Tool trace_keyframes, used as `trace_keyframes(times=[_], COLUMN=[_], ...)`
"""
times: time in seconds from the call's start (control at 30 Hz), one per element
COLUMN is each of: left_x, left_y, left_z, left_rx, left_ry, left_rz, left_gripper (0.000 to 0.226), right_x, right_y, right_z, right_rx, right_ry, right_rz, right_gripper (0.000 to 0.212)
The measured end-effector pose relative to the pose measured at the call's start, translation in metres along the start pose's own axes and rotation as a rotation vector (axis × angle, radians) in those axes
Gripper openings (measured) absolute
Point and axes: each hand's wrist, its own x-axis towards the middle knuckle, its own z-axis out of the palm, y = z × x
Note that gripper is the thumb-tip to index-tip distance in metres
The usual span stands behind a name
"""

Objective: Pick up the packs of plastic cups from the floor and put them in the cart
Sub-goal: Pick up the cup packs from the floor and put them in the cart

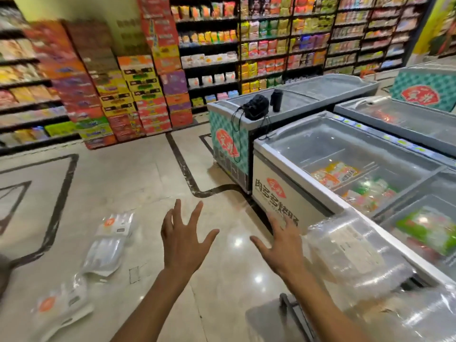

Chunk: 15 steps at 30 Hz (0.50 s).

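Hands empty: your left hand (183, 239) and right hand (280, 246) spread, holding nothing, free for next grab. Three packs (104, 255) on floor (138, 174), left of left hand. Bagged cups (355, 257) just right of right hand, likely in cart.

Glossy polished stone floor (138, 183) — 3 packs (106, 257) in clear, shiny plastic film.

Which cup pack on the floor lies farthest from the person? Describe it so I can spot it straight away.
Start at the pale tiled floor left of the freezer chests. Three clear packs lie in a line left of the open left hand. The farthest pack is the top one, with its round orange label facing up, just beyond the middle pack.
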Motion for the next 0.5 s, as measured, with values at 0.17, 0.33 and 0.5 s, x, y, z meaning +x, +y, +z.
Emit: trace_keyframes(times=[0.17, 0.33, 0.5], left_x=[-0.012, -0.034, -0.044], left_y=[-0.143, -0.272, -0.362], left_z=[-0.041, -0.07, -0.079], left_rx=[0.048, 0.093, 0.05], left_ry=[-0.018, -0.039, -0.064], left_rz=[-0.262, -0.463, -0.602], left_gripper=[0.081, 0.085, 0.086], right_x=[0.008, 0.006, 0.004], right_y=[-0.107, -0.195, -0.253], right_z=[0.079, 0.16, 0.227], right_rx=[0.029, 0.057, 0.07], right_ry=[-0.064, -0.169, -0.304], right_rz=[-0.098, -0.136, -0.142], right_gripper=[0.084, 0.085, 0.082])
